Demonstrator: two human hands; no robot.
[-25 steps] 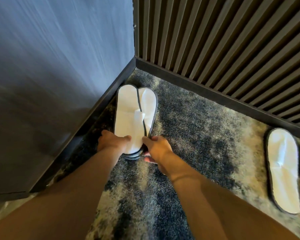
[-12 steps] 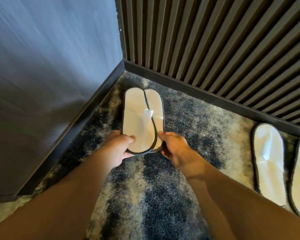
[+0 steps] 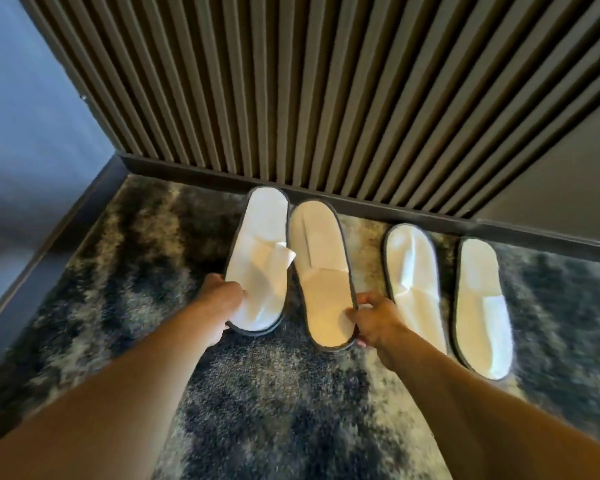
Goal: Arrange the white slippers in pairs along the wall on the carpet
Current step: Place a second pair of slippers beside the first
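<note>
While the left hand (image 3: 222, 299) grips one flat white grey-trimmed fabric slipper (image 3: 260, 258), the right hand (image 3: 378, 320) pinches its neighbouring slipper (image 3: 321, 268) on mottled grey carpet (image 3: 274, 393).

Dark baseboard (image 3: 378, 206), plain blue-grey panel (image 3: 32, 109)

head view, looking down, close to carpet (image 3: 264, 403)

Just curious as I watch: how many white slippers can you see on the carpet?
4, in a row along the slatted wall: leftmost slipper under the left hand, second slipper under the right hand, third slipper, and rightmost slipper. None seems hidden.
</note>
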